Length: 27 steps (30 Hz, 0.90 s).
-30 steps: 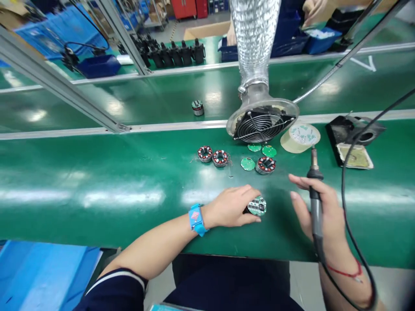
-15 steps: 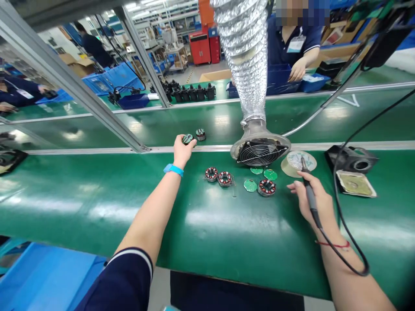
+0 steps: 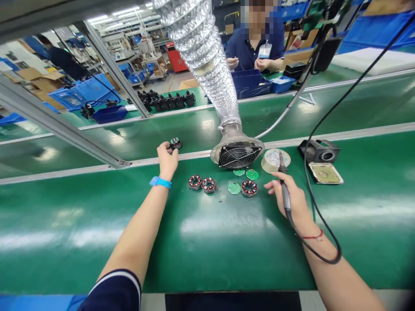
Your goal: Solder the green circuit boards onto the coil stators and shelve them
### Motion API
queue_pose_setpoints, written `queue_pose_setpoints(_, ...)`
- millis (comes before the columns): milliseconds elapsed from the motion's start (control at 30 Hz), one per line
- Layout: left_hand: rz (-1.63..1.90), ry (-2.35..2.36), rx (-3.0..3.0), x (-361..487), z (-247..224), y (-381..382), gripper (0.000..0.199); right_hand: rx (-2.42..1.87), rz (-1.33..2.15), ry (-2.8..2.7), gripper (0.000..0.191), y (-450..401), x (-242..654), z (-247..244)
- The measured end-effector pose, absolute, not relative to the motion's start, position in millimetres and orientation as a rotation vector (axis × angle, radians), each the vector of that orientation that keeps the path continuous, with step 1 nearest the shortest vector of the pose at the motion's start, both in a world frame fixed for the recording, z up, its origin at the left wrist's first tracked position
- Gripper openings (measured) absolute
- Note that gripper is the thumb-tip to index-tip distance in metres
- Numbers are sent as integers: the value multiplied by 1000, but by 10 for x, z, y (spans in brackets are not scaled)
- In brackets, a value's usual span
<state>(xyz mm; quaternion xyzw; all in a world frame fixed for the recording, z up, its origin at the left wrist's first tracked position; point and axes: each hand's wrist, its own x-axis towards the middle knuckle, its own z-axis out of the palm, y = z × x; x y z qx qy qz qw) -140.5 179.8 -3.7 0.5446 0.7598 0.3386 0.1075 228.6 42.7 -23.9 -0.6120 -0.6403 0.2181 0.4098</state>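
My left hand (image 3: 167, 159) reaches over the metal rail, its fingers closed round a small dark part that they mostly hide. Right beside them is a round coil unit with a green board on top (image 3: 175, 143). In my right hand (image 3: 290, 196) is a soldering iron (image 3: 285, 192), tip up near a pale round spool (image 3: 275, 160). Between the hands lie two red-and-black coil rings (image 3: 195, 182) (image 3: 209, 185), a third coil ring (image 3: 249, 188) and green round boards (image 3: 234, 188) (image 3: 252, 174).
A fan hood (image 3: 239, 154) on a silver duct (image 3: 217, 82) hangs over the green bench (image 3: 207, 250). At the right are a black holder (image 3: 319, 151), a sponge tray (image 3: 326, 172) and the iron's cable. A person (image 3: 256, 47) sits opposite, behind blue bins (image 3: 248, 82).
The camera view has shifted, so the bench items appear further left. My left hand has lowered the unit it held beside the other one. My right hand still holds the iron.
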Motion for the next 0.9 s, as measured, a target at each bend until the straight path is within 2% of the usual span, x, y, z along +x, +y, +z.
queue_pose_setpoints(67, 997, 2010, 1828, -1056, 58, 1474, 29, -1491, 545, -1691, 28, 429, 2232, -269)
queue_pose_setpoints(133, 815, 1484, 2238, -674, 101, 1182, 20, -1459, 539, -1754, 30, 438, 2194, -306)
queue_pose_setpoints(200, 563, 1102, 2447, -328, 72, 1003, 27, -1470, 534, -1770, 33, 446, 2180, -331)
queue_pose_setpoints(267, 416, 982, 2509, -63, -23, 963, 43, -1523, 514, -1745, 35, 448, 2191, -335)
queue_pose_setpoints(367, 271, 954, 2545, 165, -198, 1066, 61, -1577, 524, -1703, 39, 437, 2225, -320)
queue_pose_setpoints(433, 181, 956, 2550, 227, -269, 1129, 64, -1579, 549, -1708, 40, 425, 2241, -310)
queue_pose_setpoints(600, 138, 1040, 2527, 180, -204, 997, 44, -1582, 569, -1716, 37, 406, 2236, -289)
queue_pose_setpoints(733, 98, 1066, 2553, 53, -73, 821, 38, -1565, 546, -1688, 34, 399, 2214, -252)
queue_pose_setpoints(800, 122, 1188, 2538, 28, -41, 812, 37, -1561, 538, -1683, 33, 393, 2202, -242)
queue_pose_setpoints(900, 106, 1344, 2525, 83, -49, 887, 46, -1557, 529, -1689, 33, 381, 2187, -249)
